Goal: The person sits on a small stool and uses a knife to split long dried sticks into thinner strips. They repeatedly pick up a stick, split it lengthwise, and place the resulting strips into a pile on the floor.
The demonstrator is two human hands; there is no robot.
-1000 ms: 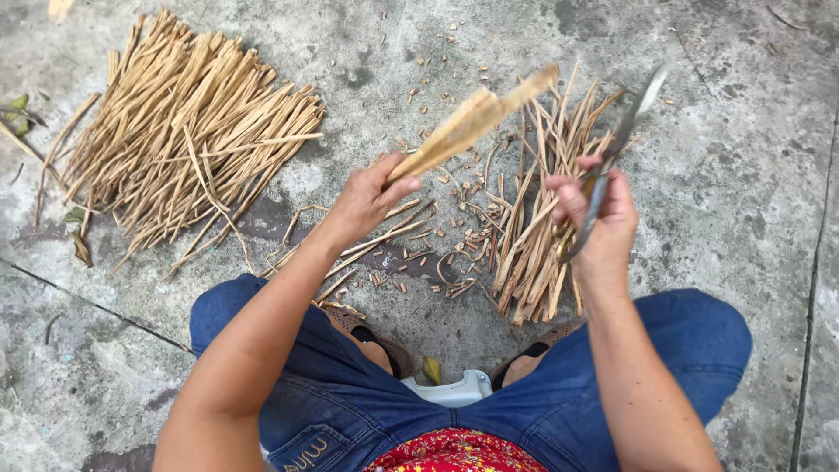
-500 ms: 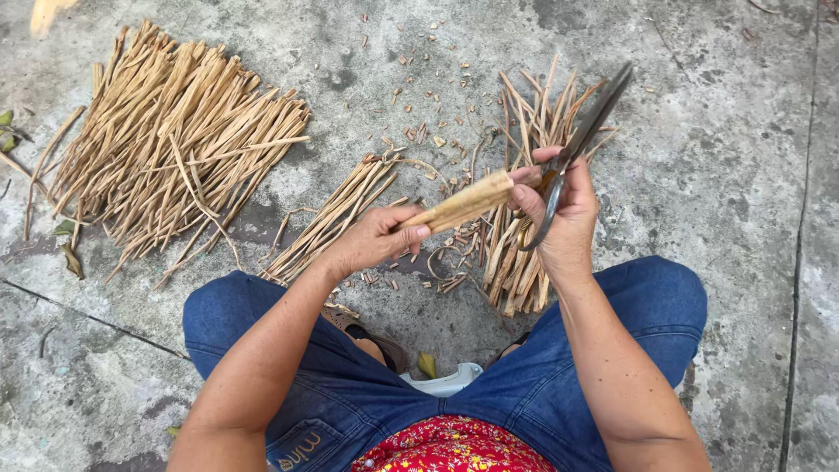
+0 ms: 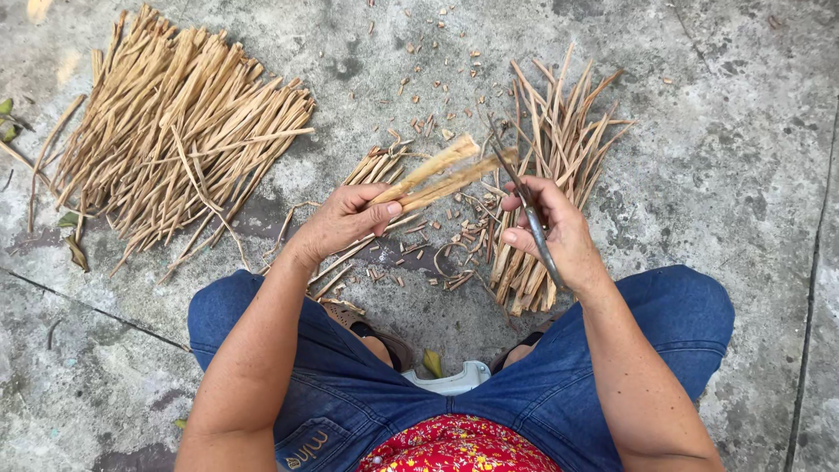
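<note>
Grey concrete floor with dry stalks and little cut bits.

Left hand grips a split stalk above the floor's middle; right hand grips a knife beside it. Big pile lies far left, smaller pile right.

A pale tan dried stalk, split lengthwise into two strips, is lying slantwise in the left hand, its far end pointing up and away. A dark, thin-bladed knife is sitting in the right hand, its tip touching the stalk's split end.
</note>
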